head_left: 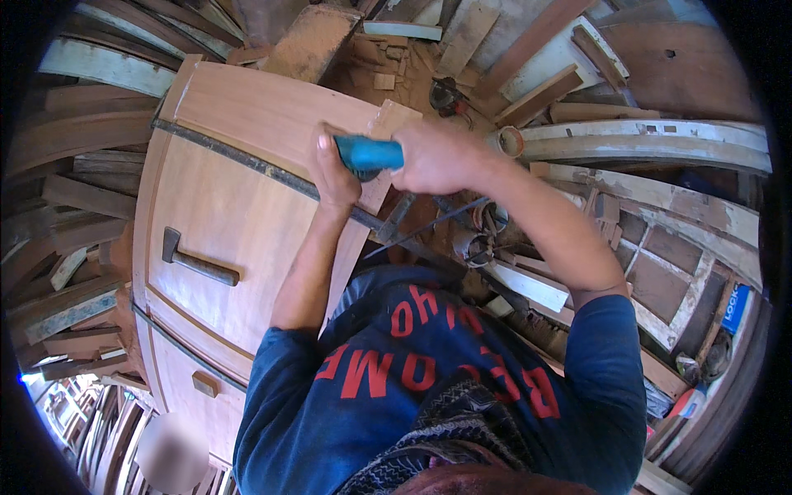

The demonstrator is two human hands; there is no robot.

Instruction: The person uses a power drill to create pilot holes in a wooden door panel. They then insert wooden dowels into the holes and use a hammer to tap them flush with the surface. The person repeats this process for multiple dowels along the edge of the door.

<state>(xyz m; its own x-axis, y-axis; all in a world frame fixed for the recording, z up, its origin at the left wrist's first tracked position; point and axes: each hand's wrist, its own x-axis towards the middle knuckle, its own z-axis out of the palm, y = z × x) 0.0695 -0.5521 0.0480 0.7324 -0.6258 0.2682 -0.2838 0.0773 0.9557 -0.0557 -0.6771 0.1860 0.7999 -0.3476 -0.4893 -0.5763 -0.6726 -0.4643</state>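
A teal handheld power tool (369, 153) is over the edge of a pale wooden door (272, 95); its exact kind cannot be made out. My right hand (437, 155) wraps round the tool's right end. At its left end is my left hand (336, 169), thumb up and closed against it, most of its fingers hidden. Below the tool, a long dark bar clamp (247, 162) crosses the door. A hammer (200, 262) lies on the panel to the left of my left forearm. Closer to me rests a small wooden block (205, 384).
Another dark bar (186, 345) crosses the door's nearer part. Stacked boards (91, 177) crowd the left side. A red and dark tool (448, 97) lies on the sawdust-covered floor beyond. To the right are long planks (635, 148), a paned wooden frame (660, 272) and a blue box (737, 307).
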